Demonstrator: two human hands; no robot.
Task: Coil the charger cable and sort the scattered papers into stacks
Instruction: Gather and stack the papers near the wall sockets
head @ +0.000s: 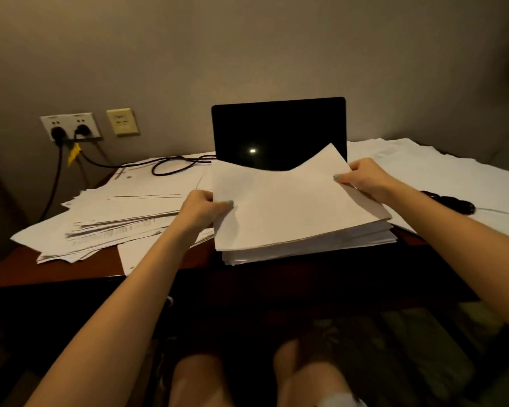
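Head view. The left hand (202, 207) pinches the left edge of a sheet of paper (288, 201); the right hand (362, 179) pinches its far right corner. The sheet sags between them, its near edge resting on a squared stack of papers (309, 245) that overhangs the front edge of the worktop (53, 268).

Left of the stack lies a loose, fanned pile of scattered papers (115, 218) (several sheets overhang the worktop's left edge). More papers (423, 171) cover the right side, with a coiled black cable (453, 202) on them.

A dark laptop screen (278, 130) stands upright behind the stack. A second black cable (174, 167) loops from the laptop's left towards wall sockets (71, 126). Bare worktop shows only at the front left.
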